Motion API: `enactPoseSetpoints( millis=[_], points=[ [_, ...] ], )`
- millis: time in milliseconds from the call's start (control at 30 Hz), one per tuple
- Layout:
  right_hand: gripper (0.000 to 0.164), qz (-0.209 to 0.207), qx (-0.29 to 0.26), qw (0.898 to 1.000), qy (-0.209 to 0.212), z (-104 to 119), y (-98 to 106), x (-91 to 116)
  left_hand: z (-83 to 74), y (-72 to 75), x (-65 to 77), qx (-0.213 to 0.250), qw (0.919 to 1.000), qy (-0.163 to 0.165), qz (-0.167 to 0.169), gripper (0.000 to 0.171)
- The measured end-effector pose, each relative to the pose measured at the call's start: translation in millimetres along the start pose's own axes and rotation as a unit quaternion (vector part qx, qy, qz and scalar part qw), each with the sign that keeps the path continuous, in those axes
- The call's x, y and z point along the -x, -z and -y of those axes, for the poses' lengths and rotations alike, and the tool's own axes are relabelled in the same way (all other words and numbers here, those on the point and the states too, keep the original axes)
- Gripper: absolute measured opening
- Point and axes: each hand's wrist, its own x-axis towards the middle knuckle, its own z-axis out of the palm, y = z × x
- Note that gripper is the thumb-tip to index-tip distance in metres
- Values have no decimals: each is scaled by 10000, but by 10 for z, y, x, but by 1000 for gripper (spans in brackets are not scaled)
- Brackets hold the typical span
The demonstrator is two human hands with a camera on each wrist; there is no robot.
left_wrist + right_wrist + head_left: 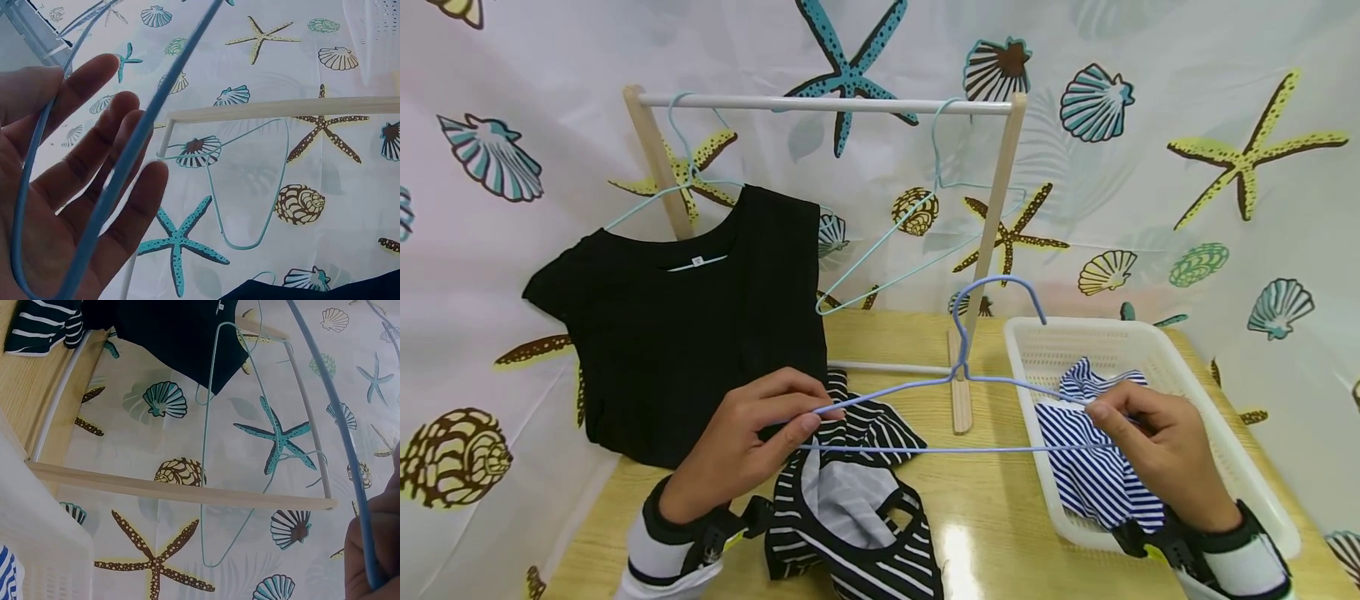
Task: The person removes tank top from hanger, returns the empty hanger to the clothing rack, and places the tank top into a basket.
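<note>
Both hands hold a blue clothes hanger level above the table, its hook pointing up and away. My left hand pinches its left end between thumb and fingers; in the left wrist view the other fingers spread behind the hanger. At the opposite end, my right hand pinches the hanger with thumb and curled fingers, above the basket. Beneath the hanger lies a black-and-white striped shirt, its neck opening toward me. The right wrist view shows only part of the right hand along the edge.
A small wooden rack with a white rail stands behind. On it hang a black top on a mint hanger and a bare mint hanger. A white basket at right holds a blue-and-white striped garment.
</note>
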Motion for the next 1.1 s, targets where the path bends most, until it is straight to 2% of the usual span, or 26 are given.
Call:
enactPoseSetpoints(
  millis=[267,367,500,733,1100],
  points=[
    [20,-31,63,10000,-26,-19,-36,-32,-13,-5,-30,611,9976,319,118,18],
    [21,39,23,10000,-17,-10,-45,-44,-15,7,-27,552,9974,467,-54,18],
    [25,106,-7,9999,-22,-12,-62,-56,-11,-4,-13,223,9975,610,-288,20],
    [31,130,-17,9999,-28,-41,-108,-82,-17,-23,25,137,9958,819,-385,20],
    [30,202,1,9996,-191,-22,-150,-86,30,20,24,-45,9964,725,-438,21]
  ],
)
